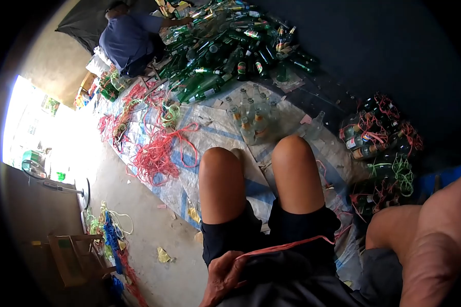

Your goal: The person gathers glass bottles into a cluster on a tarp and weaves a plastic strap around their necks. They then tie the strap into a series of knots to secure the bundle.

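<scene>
Left hand (221, 279) lies low on the lap, fingers curled shut round a red string (284, 247) that runs taut across the dark shorts (292, 230) toward the right; right hand is out of view, only the forearm (438, 245) shows at the frame's edge, so its state cannot be told; the step looks like readying a length of string for tying, and the next move would call for a bottle brought within reach; beyond the knees (256, 163) a cluster of clear bottles (251, 117) stands on the woven tarp (215, 133), just ahead; tied bundles of dark bottles (379, 133) sit at right, near the tarp's edge; loose red string (156, 151) heaps at left; bare concrete (138, 204) left of the tarp offers room; farther off, a green bottle pile (230, 46) and a crouching person (130, 41).
</scene>
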A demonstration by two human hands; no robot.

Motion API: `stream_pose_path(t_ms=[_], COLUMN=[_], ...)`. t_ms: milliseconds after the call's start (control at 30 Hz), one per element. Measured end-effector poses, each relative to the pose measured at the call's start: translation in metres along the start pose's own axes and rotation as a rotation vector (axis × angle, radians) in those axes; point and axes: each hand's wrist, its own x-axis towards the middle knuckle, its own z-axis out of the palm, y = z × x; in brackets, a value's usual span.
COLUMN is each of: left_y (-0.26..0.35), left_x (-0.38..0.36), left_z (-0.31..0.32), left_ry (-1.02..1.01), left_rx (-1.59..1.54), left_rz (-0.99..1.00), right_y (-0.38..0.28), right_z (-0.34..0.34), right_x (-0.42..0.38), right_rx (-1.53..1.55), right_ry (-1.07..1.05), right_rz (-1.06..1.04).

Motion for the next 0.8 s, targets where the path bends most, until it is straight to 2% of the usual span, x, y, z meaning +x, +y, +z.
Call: stream_pose_path(t_ms=[100, 200, 233, 333, 467, 567, 700, 800], left_y=[-0.003, -0.005, 0.010, 0.020, 0.008, 0.012, 0.017, 0.010], left_x=[0.001, 0.002, -0.001, -0.002, 0.000, 0.002, 0.002, 0.011], left_z=[0.003, 0.003, 0.000, 0.000, 0.001, 0.002, -0.001, 0.008], left_ry=[0.038, 0.046, -0.066, -0.080, -0.068, -0.070, -0.121, 0.001], left_rx=[0.060, 0.055, -0.023, -0.074, -0.004, 0.002, -0.053, 0.045], left_rz=[0.097, 0.105, 0.073, 0.041, 0.143, 0.146, -0.046, 0.131], right_y=[0.010, 0.017, 0.018, 0.023, 0.030, 0.031, 0.034, 0.032], right_z=[-0.002, -0.004, -0.004, -0.005, -0.007, -0.010, -0.010, -0.011], right_x=[0.001, 0.001, 0.001, 0.000, -0.004, -0.002, -0.002, -0.002], right_rx=[-0.005, -0.005, -0.003, -0.003, 0.017, 0.010, 0.025, 0.026], right_ry=[0.007, 0.015, 0.016, 0.022, 0.025, 0.016, 0.004, -0.002], right_rz=[0.025, 0.045, 0.050, 0.064, 0.079, 0.080, 0.088, 0.084])
